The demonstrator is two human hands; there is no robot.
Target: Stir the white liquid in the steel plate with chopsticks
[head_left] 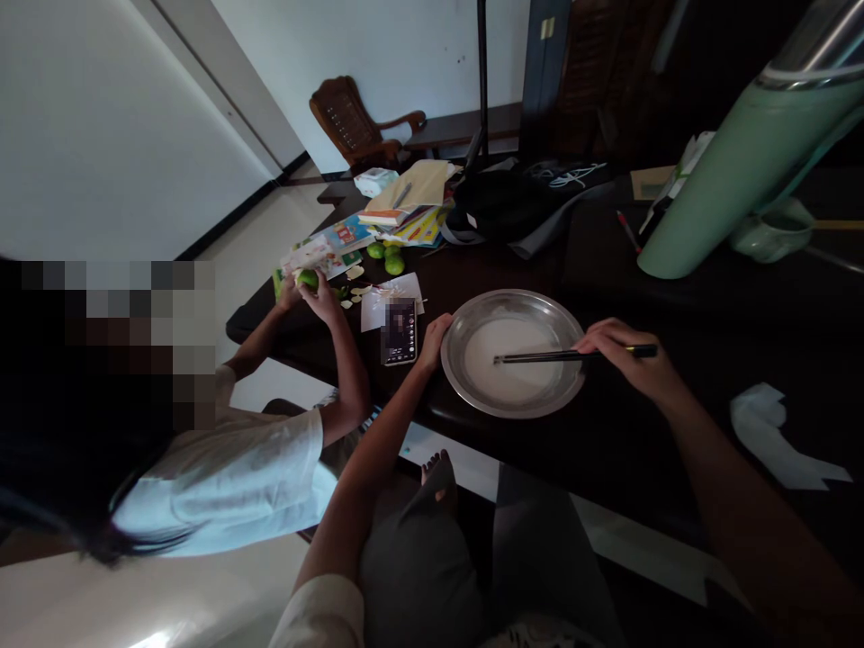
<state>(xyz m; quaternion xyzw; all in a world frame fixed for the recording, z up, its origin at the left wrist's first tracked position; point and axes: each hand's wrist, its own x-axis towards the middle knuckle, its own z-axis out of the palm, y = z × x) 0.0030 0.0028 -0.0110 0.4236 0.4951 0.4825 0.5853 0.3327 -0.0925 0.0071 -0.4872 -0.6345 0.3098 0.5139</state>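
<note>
A wide metal bowl (465, 392) stands on the dark table with a milky white liquid (509, 337) in it. My left hand (434, 342) grips the bowl's left rim. In my right hand (625, 355) is a pair of dark chopsticks (546, 356), held closed over the bowl's right rim. Their tips dip into the liquid near the middle of the bowl. A lit phone (400, 331) lies just left of my left hand, partly over a white sheet of paper (371, 310).
At left a person in a pale shirt (236, 468) holds a green fruit (308, 279). Several green fruits (394, 263), peel scraps, books (411, 216) and a black bag (496, 205) lie farther back. A tall green flask (735, 171), a cup (773, 232) and crumpled tissue (776, 432) are at right.
</note>
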